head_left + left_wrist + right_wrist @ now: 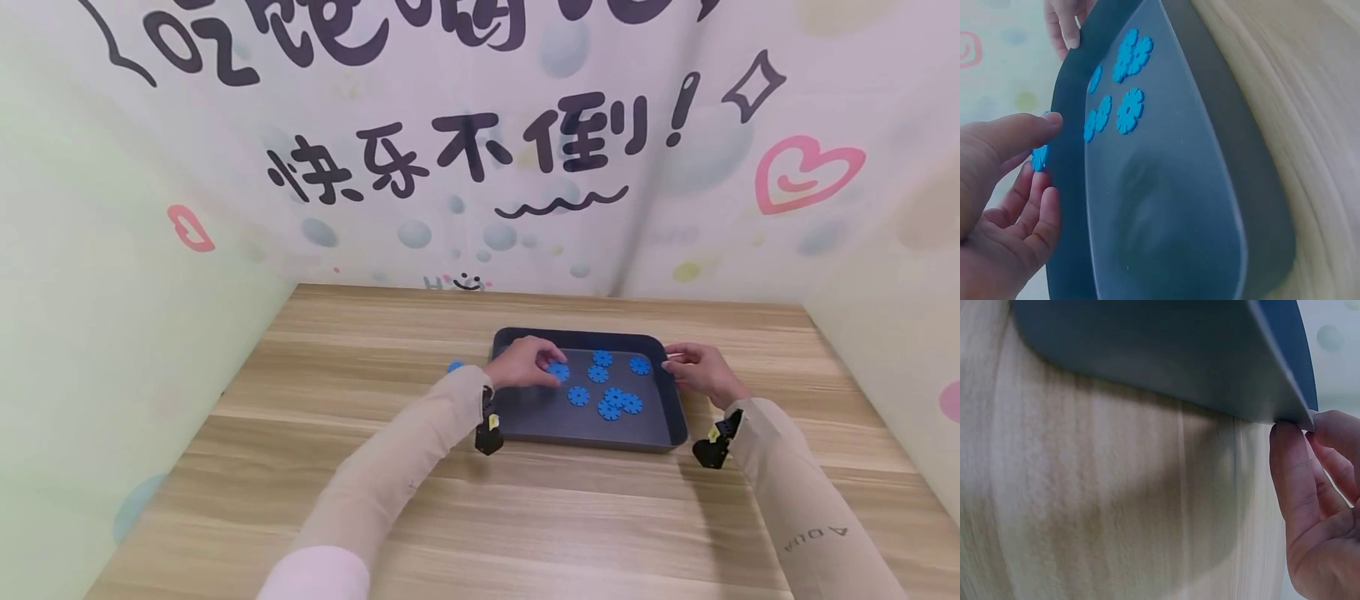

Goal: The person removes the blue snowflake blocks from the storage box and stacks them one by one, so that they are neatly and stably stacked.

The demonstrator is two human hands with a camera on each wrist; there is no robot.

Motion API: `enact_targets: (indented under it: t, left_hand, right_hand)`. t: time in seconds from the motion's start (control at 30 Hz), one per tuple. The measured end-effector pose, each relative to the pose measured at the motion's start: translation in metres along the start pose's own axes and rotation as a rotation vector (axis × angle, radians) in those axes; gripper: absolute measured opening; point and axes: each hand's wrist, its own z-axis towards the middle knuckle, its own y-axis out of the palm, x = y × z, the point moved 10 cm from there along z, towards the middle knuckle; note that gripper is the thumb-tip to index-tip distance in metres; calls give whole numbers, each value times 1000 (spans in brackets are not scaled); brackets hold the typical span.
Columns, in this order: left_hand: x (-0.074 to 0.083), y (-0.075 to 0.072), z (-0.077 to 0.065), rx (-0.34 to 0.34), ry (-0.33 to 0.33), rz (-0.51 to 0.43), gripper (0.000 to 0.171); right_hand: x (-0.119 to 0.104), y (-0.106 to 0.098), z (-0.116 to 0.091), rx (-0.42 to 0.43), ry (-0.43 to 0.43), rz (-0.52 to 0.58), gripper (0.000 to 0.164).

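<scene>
Over the left part of a dark grey tray (540, 427), my left hand (519, 363) pinches a blue notched disc (1040, 159) between thumb and fingers. That disc is held above the tray floor and partly hidden by the fingers. My right hand (703, 372) grips the tray's right wall near the far corner; in the right wrist view its thumb and fingers (1297, 472) pinch the rim. Several more blue discs (578, 396) lie on the tray floor toward the middle and right, some overlapping at the front right.
One blue disc (455, 366) shows outside the tray on the left, partly hidden behind the left sleeve (405, 450). All of this stands on a wood-grain table (360, 350). A printed curtain (420, 200) hangs behind the table's far edge.
</scene>
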Motion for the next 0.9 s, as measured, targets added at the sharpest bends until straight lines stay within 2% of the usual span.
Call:
enact_targets:
  t: [0.47,0.77,0.9]
  left_hand:
    - [-15,-27,-21,49,26,-34,33]
    - [-38,-56,-40,134,-7,-93,31]
    - [-50,-70,-49,180,1,-103,34]
  right_hand:
    - [0,0,-1,-8,-8,7,46]
    - [0,1,-1,-16,-19,15,45]
    - [-1,1,-1,-16,-24,18,45]
